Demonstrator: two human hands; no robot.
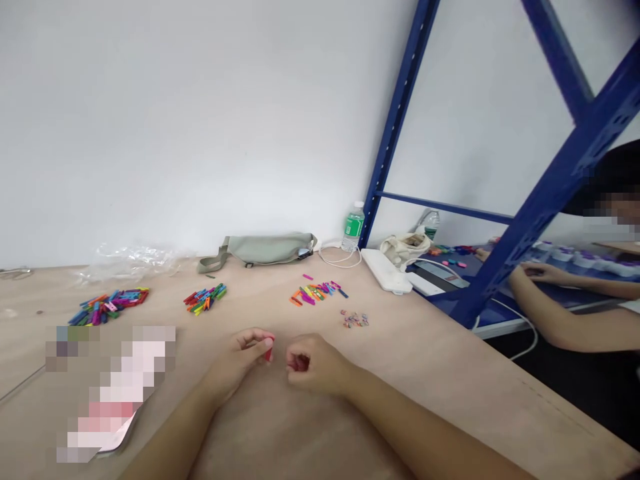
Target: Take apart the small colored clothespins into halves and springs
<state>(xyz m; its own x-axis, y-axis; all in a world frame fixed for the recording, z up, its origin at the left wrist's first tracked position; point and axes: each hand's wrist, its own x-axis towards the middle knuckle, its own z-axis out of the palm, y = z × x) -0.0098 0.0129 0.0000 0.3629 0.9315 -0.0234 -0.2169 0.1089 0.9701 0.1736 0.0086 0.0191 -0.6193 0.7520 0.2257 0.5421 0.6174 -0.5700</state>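
My left hand (245, 357) pinches a small red clothespin piece (269, 349) between thumb and fingers; whether it is a half or a whole pin I cannot tell. A short gap to the right of it, my right hand (317, 363) is closed with its fingers curled, and anything inside it is hidden. Beyond the hands lie loose coloured clothespin halves (315, 292) and a small group of metal springs (354, 319). Farther left are two piles of colourful clothespins, a smaller pile (205, 298) and a larger pile (107, 307).
A partly pixelated phone (117, 400) lies at the left. Along the wall are clear plastic wrap (130, 263), a grey-green waist bag (270, 249) and a bottle (354, 227). A white power strip (387, 271) sits by the blue rack (530, 180); another person's arms (565, 313) are beyond.
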